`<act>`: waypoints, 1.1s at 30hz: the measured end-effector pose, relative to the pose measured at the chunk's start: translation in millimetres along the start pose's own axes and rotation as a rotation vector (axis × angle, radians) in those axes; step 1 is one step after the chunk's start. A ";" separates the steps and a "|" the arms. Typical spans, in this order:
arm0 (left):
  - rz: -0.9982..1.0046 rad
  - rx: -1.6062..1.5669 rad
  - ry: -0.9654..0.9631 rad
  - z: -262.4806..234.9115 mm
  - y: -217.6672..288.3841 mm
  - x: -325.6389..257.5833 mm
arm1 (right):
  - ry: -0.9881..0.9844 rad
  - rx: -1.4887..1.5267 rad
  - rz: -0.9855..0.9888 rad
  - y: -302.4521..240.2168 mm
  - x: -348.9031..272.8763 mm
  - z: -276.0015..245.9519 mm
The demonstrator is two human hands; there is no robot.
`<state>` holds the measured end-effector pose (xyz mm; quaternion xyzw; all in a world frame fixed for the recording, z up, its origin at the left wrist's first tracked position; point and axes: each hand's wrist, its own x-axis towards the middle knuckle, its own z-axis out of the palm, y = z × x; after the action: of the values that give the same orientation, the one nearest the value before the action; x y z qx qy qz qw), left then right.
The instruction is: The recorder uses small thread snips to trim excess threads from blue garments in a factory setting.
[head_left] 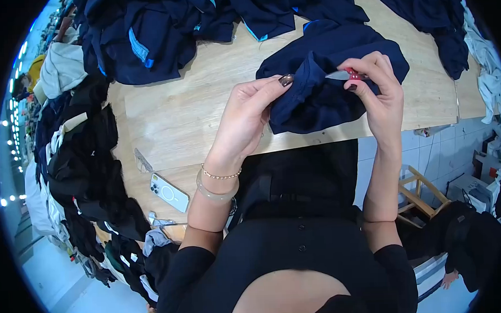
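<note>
A dark navy garment [337, 112] lies bunched at the near edge of the wooden table in front of me. My left hand [246, 110] pinches a folded, seam-like edge of it between thumb and fingers, lifting that part a little. Just to the right, my right hand [383, 88] is closed around small thread snips [353, 74] with a red handle. Their pointed metal blade faces left, close to the raised fabric. Whether the tip touches the cloth I cannot tell.
Navy garments with bright blue trim [158, 33] are heaped along the far side of the table [172, 115]. Black clothes [85, 168] pile up at the left. A white phone [169, 192] lies near my left forearm. A wooden stool [423, 197] and a person in black [457, 237] are at right.
</note>
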<state>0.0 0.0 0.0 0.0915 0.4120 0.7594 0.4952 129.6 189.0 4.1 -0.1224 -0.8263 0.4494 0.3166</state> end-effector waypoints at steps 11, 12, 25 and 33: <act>-0.067 -0.178 0.006 12.4 8.5 -4.8 | 0.034 -0.227 -0.254 -10.6 1.7 2.2; -0.066 -0.178 0.007 11.1 8.1 -5.1 | 0.034 -0.226 -0.255 -9.9 1.8 2.2; -0.020 -0.259 0.069 16.4 -1.1 -2.5 | 0.207 -0.273 -0.238 -16.5 -1.3 19.9; -0.023 -0.257 0.066 19.1 -1.9 -2.4 | 0.206 -0.298 -0.272 -18.0 2.7 24.2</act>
<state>12.9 8.5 11.6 -0.0025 0.3284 0.8029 0.4974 113.7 164.0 10.4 -0.1007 -0.8558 0.2605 0.4355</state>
